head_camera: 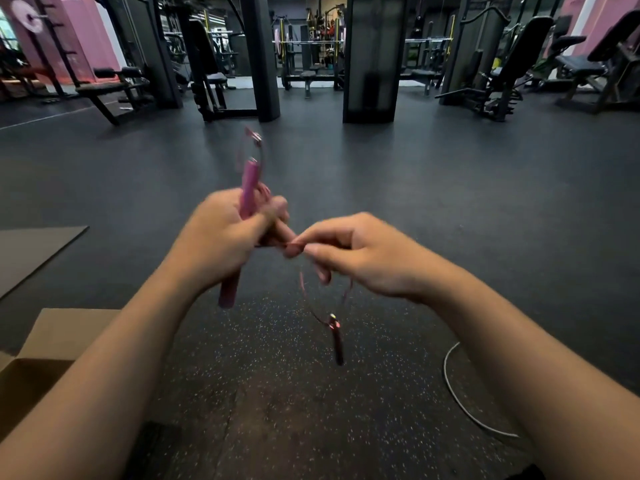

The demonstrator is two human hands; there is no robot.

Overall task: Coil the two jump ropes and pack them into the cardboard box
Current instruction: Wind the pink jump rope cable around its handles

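My left hand (221, 237) grips a pink jump-rope handle (248, 192) upright, with thin pink cord looped around it and its lower end (227, 296) sticking out below the fist. My right hand (349, 252) pinches the pink cord (292, 244) just right of the left hand. The cord hangs down blurred from there to the second pink handle (336, 341), which dangles above the floor. A white rope (450, 386) of the other jump rope lies on the floor at lower right. The open cardboard box (45, 341) sits at lower left, partly hidden by my left forearm.
A flat cardboard sheet (31, 252) lies on the dark speckled rubber floor (450, 202) at left. Gym machines and benches (114, 88) line the far side, with black pillars (370, 64) in the middle distance.
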